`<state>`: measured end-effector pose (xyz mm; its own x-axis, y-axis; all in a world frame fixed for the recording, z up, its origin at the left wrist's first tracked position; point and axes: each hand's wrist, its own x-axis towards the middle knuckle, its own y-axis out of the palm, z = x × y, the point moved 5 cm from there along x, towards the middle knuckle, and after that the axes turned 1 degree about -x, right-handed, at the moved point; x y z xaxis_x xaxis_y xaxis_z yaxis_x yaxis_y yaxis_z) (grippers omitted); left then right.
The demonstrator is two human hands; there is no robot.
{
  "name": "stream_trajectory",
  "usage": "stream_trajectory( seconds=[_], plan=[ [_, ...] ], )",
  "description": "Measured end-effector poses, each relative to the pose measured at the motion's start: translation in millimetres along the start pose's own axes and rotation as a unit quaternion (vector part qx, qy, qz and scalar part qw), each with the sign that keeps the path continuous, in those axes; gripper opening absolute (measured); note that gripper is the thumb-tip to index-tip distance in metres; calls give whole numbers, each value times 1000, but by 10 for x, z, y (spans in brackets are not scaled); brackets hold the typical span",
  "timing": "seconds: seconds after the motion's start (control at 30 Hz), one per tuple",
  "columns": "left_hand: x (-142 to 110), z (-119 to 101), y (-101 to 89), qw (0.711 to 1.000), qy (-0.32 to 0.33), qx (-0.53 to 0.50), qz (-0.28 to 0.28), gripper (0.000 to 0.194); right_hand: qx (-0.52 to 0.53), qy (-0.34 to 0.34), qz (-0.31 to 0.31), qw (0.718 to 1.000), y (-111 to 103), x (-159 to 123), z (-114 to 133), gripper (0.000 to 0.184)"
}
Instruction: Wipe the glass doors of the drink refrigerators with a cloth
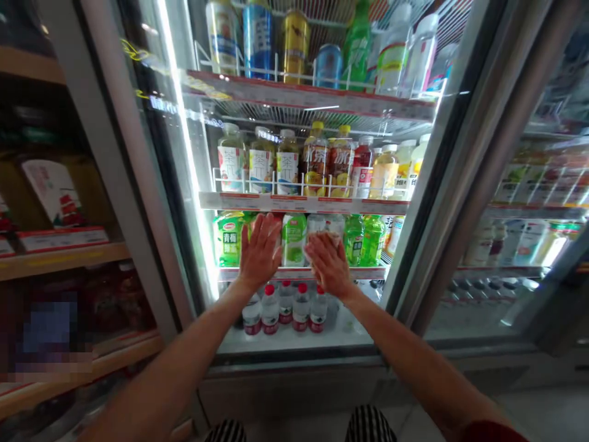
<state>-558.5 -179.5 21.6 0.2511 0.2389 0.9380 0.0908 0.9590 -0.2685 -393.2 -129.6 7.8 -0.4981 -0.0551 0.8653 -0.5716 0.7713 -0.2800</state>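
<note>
I am reaching into an open drinks fridge, both hands at the third shelf (257, 201) down. My left hand (260, 252) is held up flat with its fingers stretched out, in front of the green-labelled bottles (229, 238), and holds nothing. My right hand (329, 264) lies on a pale bottle (322, 224) beside a light green bottle (293, 238), with its fingers curved round it. More green bottles (363, 238) stand to the right of that hand.
The open glass door (147, 153) stands at the left and the fridge's frame (432, 184) at the right. Tea bottles (262, 161) fill the shelf above and small red-capped water bottles (285, 307) the bottom. Wooden shelves (64, 258) are at far left.
</note>
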Motion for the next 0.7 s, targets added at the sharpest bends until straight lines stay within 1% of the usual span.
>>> stream_trajectory(
  seconds=[0.03,0.07,0.1,0.13,0.2,0.23,0.27,0.37,0.4,0.43,0.47,0.53,0.6,0.63,0.7],
  plan=[
    [-6,0,11,1000,2,0,-2,63,5,-17,13,1000,0,-55,-23,50],
    [-14,4,19,1000,4,0,-6,63,4,-11,12,1000,-15,-85,-89,50],
    [-21,10,25,1000,6,-1,-10,64,-2,19,-3,1000,-48,-93,-196,51],
    [-27,17,28,1000,7,-2,-15,64,-13,64,-30,997,-94,-92,-325,53],
    [-34,30,32,1000,7,-2,-27,66,-35,150,-84,985,-187,-113,-549,56],
    [-35,34,38,1000,7,-3,-30,67,-42,172,-98,979,-218,-147,-609,57],
    [-36,35,45,999,9,-4,-31,67,-43,171,-97,980,-230,-192,-625,58],
    [-37,36,64,999,12,-4,-30,68,-23,87,-42,995,-193,-340,-534,61],
    [-38,37,68,999,12,-4,-30,68,-19,70,-29,997,-185,-366,-527,61],
    [-39,39,70,999,11,-5,-31,68,-22,71,-29,997,-191,-368,-553,61],
    [-40,43,71,999,8,-7,-32,68,-29,88,-44,995,-212,-348,-609,61],
    [-41,49,73,999,5,-13,-33,68,-47,143,-91,984,-269,-291,-746,60],
    [-41,50,72,999,5,-18,-35,68,-55,178,-115,976,-290,-282,-810,59],
    [-40,49,73,999,6,-19,-34,68,-53,181,-112,976,-283,-309,-804,59],
    [-39,46,73,999,8,-20,-31,68,-48,167,-87,981,-255,-406,-770,61]
  ],
)
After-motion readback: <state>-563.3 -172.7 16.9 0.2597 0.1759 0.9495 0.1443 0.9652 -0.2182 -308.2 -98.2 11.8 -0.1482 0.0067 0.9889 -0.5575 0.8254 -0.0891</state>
